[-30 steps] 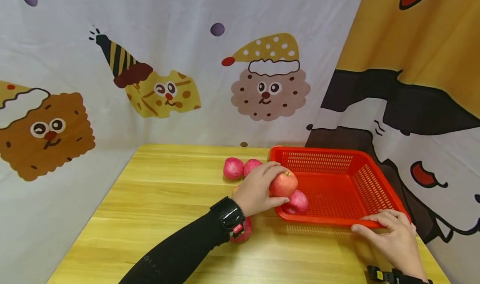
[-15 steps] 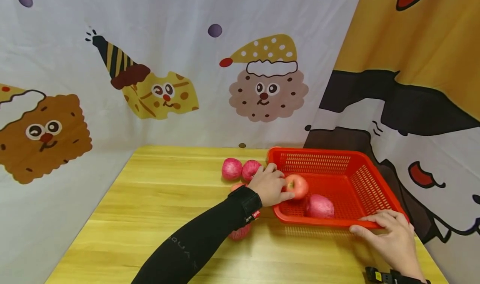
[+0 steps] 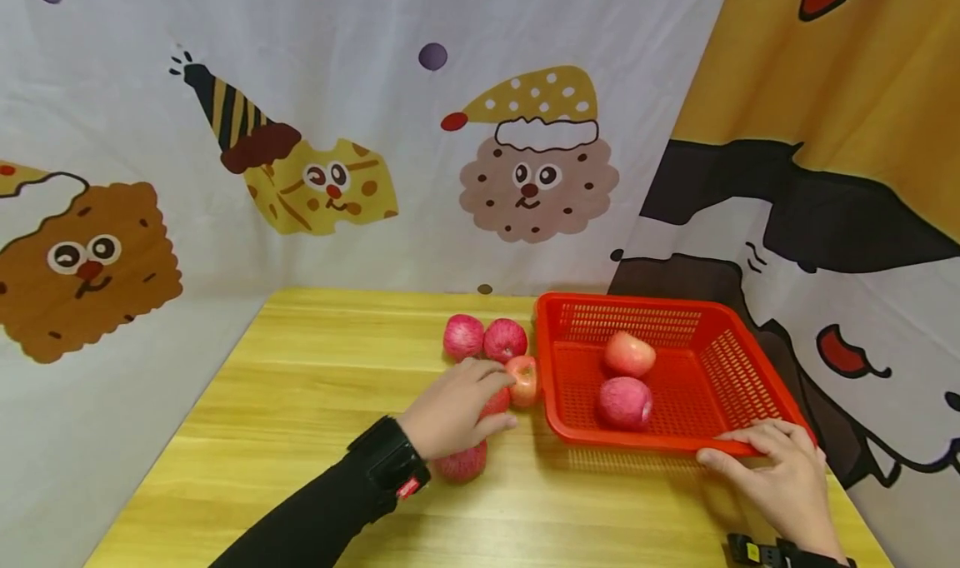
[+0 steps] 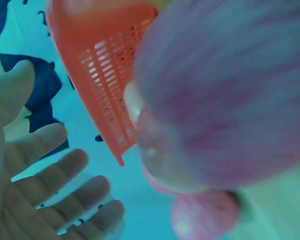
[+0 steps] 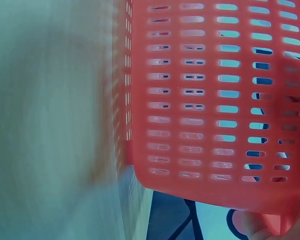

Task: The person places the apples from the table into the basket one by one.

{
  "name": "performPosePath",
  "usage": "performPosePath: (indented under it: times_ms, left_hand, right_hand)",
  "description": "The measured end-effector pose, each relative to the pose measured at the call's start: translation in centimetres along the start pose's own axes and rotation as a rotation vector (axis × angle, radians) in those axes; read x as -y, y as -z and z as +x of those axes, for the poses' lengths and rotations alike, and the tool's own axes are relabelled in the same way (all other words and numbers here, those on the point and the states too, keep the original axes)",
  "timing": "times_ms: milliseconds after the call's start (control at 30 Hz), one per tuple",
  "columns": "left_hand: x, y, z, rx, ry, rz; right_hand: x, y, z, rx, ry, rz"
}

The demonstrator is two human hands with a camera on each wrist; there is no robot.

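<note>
Apples (image 3: 506,340): seven visible, five on one table (image 3: 300,368), two in one basket (image 3: 678,381).

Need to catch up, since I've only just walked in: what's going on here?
A person is working with apples and a red basket. The right hand holds the basket's near rim, toward its right corner. The left hand, fingers spread and gripping nothing, is close to the apples on the table; whether it touches one is unclear. A yellowish-red apple and a pinker apple are inside the basket, and at least five more apples lie outside it.
</note>
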State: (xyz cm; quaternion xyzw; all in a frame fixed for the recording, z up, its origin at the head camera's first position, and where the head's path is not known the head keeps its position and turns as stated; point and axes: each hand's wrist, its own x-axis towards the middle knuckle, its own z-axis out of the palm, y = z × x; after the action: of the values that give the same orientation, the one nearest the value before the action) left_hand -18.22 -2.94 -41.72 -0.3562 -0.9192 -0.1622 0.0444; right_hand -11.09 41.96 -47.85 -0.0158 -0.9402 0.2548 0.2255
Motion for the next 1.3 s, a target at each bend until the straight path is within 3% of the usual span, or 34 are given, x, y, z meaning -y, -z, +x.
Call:
performPosePath:
  times_ms: [167,300,467,700,767,867,967,1033,1133,1300]
  left_hand:
    - [0.8,-1.9,-5.4,0.043,0.049,0.001]
    - [1.1,-3.8,-7.6,0.067,0.093,-0.011]
    - [1.0,-4.5,-8.1,0.042,0.108,-0.037]
    - [0.8,-3.9,-7.9,0.034,0.107,-0.118]
    - [0.4,-3.2,-7.5,-0.017,0.087,-0.153]
    - [-0.6,-1.8,-6.1,-0.154,0.024,-0.186]
    - [-2.0,-0.8,-3.7,-0.3,-0.069,-0.213]
    - [-3.0,-0.5,-1.9,-0.353,-0.116,-0.216]
    - [-4.3,-1.1,1.0,-0.361,-0.153,-0.184]
    - [-5.5,-3.1,4.5,-0.294,-0.14,0.034]
  right_hand:
    - [0.2,0.1,0.1,-0.007,0.007,-0.002]
    - [0.2,-0.1,0.0,-0.007,0.001,-0.009]
    - [0.1,-0.3,-0.1,-0.013,0.007,-0.009]
    - [0.1,-0.3,-0.2,-0.01,0.006,0.003]
    - [0.1,-0.1,-0.1,-0.015,0.011,0.006]
    - [0.2,0.2,0.1,-0.028,0.028,0.008]
    - [0.2,0.3,0.3,-0.03,0.032,0.002]
    - [0.1,0.3,0.3,-0.024,0.028,-0.004]
    - [0.1,0.2,0.3,-0.018,0.018,-0.013]
    - [0.2,0.0,-0.1,-0.008,0.012,-0.007]
